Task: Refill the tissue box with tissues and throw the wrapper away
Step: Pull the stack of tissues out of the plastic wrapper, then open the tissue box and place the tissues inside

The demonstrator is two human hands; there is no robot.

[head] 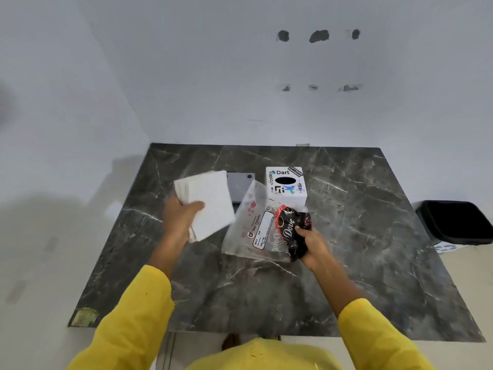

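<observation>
The left hand (181, 214), fingers clamped on the tissues (206, 204), sits at nine o'clock from the box (286, 186), nearer than the right hand (310, 244) gripping the wrapper (253, 231).

A plain room, likely an office or home corner: bare white walls (240, 76) with patched drill holes (318, 36), a dark marble desk (346, 236), a black waste bin (453, 222) on the pale floor.
</observation>
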